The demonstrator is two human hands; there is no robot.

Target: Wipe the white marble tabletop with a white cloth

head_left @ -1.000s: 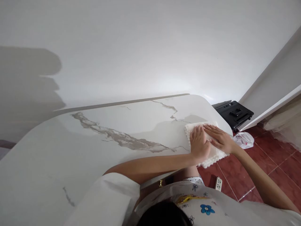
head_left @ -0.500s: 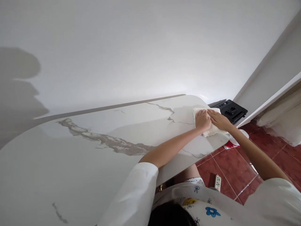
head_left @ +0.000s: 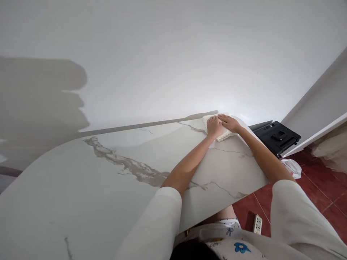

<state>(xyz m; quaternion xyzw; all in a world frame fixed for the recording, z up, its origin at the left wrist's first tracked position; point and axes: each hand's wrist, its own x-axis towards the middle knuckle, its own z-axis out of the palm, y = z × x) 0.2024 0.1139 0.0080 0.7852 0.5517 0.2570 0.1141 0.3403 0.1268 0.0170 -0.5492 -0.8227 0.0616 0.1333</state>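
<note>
A cream-white cloth (head_left: 226, 135) with a scalloped edge lies on the far right part of a white marble-patterned table (head_left: 130, 151), close to the wall. My left hand (head_left: 214, 127) presses on the middle of the cloth, its fingers bent slightly into the fabric. Beside it, my right hand (head_left: 230, 122) rests flat on the cloth with the fingers stretched out toward the left hand, almost touching it. Part of the cloth is hidden beneath both hands.
The white wall (head_left: 162, 65) runs along the table's back edge. Off the right end stand a black case (head_left: 279, 137) and a plastic bag (head_left: 292, 168) on red floor tiles (head_left: 317, 187). A power strip (head_left: 257, 224) lies on the floor near my legs.
Both hands have slid the cloth away from me and to the left, from the table's right end to its back edge. The camera view has shifted slightly.
</note>
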